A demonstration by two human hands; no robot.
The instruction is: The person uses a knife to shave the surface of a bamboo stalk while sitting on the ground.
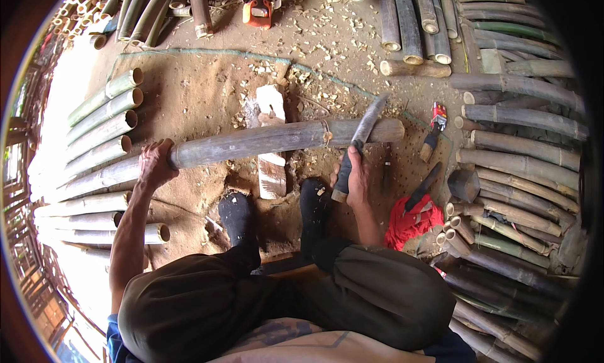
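Note:
A long grey-brown bamboo pole [251, 141] lies crosswise in front of me, resting over a pale, chipped wooden block [272, 181] on the ground. My left hand [157, 164] is wrapped round the pole left of the block. In my right hand [358, 181] is a knife [370, 119] with a dark wrapped handle, its blade pointing up and away. The blade crosses the pole near its right end, just right of a ringed node. From this view I cannot tell whether the edge touches the bamboo. Both of my dark-covered feet are on the near side of the pole.
Bamboo lengths [102, 129] lie at left, with more stacked at right [525, 150]. A red cloth [415, 223] with a dark blade [424, 185] on it is right of my right hand. Farther off are an orange-handled tool [257, 13] and scattered chips [314, 42].

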